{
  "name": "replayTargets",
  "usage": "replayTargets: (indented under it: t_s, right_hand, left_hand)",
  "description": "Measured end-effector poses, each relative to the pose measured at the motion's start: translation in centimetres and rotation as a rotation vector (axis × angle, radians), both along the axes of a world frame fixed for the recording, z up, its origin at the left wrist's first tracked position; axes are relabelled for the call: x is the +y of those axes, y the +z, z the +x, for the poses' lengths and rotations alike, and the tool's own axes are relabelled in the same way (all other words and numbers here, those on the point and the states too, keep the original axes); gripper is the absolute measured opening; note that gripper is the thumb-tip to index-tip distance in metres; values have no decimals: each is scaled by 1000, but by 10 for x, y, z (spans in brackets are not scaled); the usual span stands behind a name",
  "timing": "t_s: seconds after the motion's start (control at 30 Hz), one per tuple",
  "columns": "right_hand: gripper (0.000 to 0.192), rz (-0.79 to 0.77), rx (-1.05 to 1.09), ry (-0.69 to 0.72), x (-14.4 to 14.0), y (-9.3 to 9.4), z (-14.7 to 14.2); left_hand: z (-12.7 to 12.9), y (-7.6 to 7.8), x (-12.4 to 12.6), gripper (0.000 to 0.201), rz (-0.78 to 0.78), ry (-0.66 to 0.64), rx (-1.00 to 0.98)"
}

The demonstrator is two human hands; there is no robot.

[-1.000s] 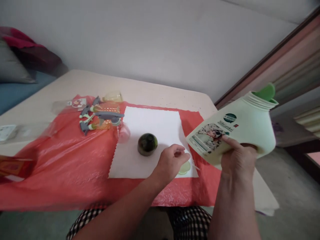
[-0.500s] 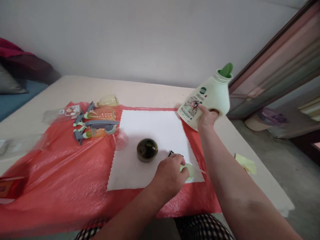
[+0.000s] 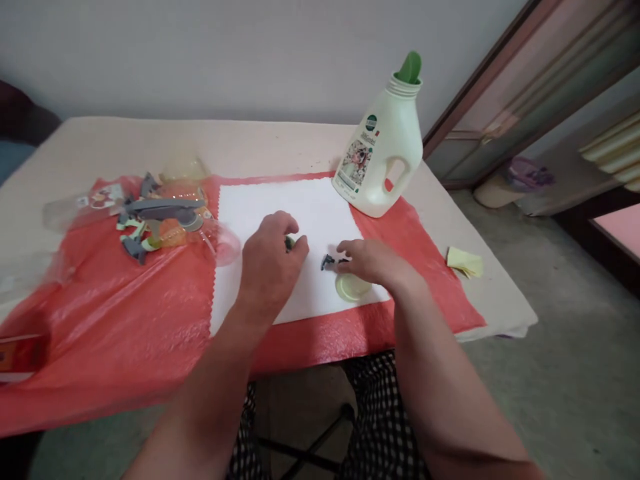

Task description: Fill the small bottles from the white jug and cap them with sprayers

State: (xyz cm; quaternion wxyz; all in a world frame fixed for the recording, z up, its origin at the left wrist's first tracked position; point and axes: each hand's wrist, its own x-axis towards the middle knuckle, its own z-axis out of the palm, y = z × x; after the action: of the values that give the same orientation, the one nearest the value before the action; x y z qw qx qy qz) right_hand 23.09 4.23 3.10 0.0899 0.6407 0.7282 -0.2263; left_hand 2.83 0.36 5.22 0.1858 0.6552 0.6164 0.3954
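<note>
A dark round object (image 3: 289, 243) is gripped by the curled left hand (image 3: 270, 263), while a small dark piece (image 3: 327, 261) on the white sheet (image 3: 260, 207) is pinched by the right hand (image 3: 373, 261).

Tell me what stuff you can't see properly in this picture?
Head view, the only one:
- Dark round object: almost wholly covered by the left hand; only a sliver shows.
- Small dark thing at the right hand: too small to identify.
- Bottle label: print too small to read.
- Pile of sprayer parts: blurred and tangled.
- Red box: cut off by the left edge.
</note>
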Motion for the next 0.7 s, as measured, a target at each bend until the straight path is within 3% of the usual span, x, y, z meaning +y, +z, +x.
replayTargets:
  t_s: [0.2,0.4,0.57,0.7]
  right_hand:
    - [35,-27,-147,5,-3,-14,-13]
    - [44,32,-168,-53,-6,9,5]
    - [56,-98,-217,14,-28,19,5]
    - [49,-112,-213,83,-34,11,-6]
  left_hand:
    - [-12,0,1,24,64,64,-61]
    - [-29,5,5,18,87,50,-19]
    - [-52,6,11,88,-133,-3,67]
    - [-63,0,9,92,-256,-114,124]
